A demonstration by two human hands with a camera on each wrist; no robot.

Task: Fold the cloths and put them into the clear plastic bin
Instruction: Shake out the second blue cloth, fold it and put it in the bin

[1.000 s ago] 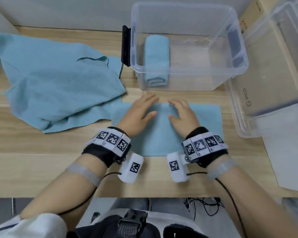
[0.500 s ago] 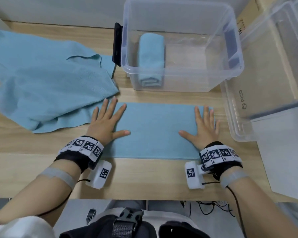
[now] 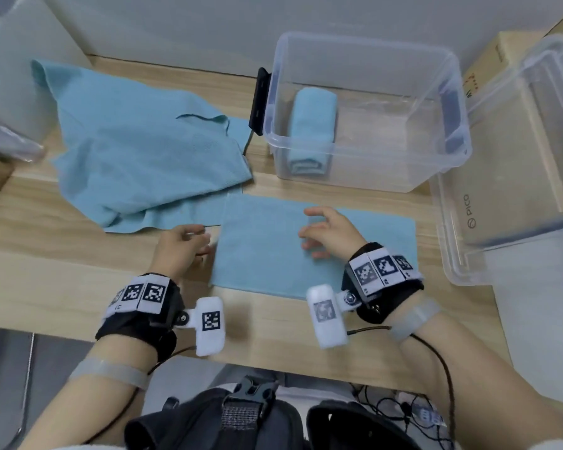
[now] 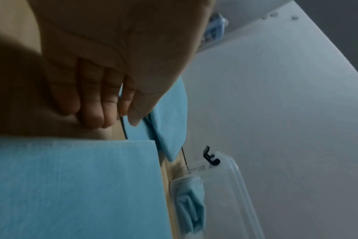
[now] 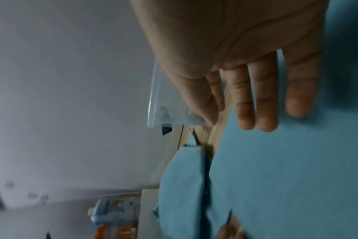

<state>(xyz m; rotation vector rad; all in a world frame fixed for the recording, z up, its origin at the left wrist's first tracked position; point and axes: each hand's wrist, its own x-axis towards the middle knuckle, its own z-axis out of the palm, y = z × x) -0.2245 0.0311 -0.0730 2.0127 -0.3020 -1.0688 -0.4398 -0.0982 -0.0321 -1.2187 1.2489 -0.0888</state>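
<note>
My left hand point(image 3: 179, 246) — fingers loosely extended, holding nothing, over bare wood just beside the left edge of the folded blue cloth point(image 3: 267, 241). My right hand point(image 3: 330, 232) — fingers straight and slightly spread, empty, above the middle of that cloth; contact cannot be told. The cloth lies flat on the wooden table point(image 3: 46, 287). Behind it: clear plastic bin point(image 3: 436, 157), one rolled blue cloth point(image 3: 314, 125) inside at its left end. Left of the bin: heap of unfolded blue cloths point(image 3: 137, 147). Right: second clear container point(image 3: 517, 157).
</note>
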